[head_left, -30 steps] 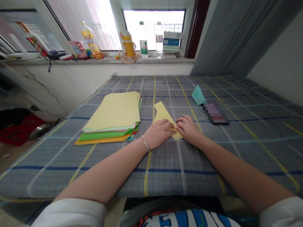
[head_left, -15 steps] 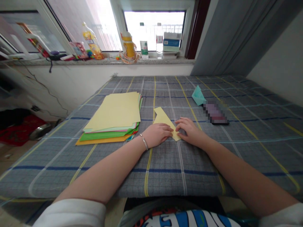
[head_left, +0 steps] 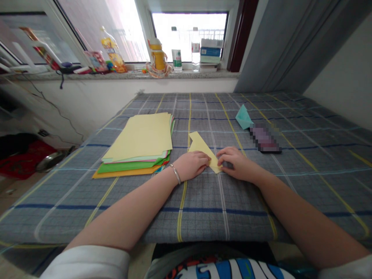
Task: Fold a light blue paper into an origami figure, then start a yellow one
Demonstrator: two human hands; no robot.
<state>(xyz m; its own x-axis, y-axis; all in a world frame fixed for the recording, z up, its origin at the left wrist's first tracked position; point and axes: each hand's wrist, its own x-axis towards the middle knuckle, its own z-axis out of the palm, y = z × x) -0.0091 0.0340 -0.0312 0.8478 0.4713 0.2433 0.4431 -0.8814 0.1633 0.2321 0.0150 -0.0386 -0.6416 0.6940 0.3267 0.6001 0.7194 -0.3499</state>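
Note:
A folded pale yellow paper (head_left: 201,146) lies on the grey checked cloth (head_left: 203,193) in front of me. My left hand (head_left: 190,164), a thin bracelet on its wrist, rests on the paper's near left side with its fingers curled onto the sheet. My right hand (head_left: 236,162) presses the paper's near right corner, fingertips bent and pinching the edge. The two hands almost touch over the paper's near end, which they hide.
A stack of coloured sheets (head_left: 139,145), yellow on top, lies to the left. A teal folded paper shape (head_left: 243,117) and a dark blurred flat object (head_left: 265,138) lie to the right. Bottles and boxes (head_left: 174,50) stand on the windowsill.
The paper has been pressed flatter and slid slightly toward me. Both hands shifted a little nearer, the right hand closing tighter on the near corner.

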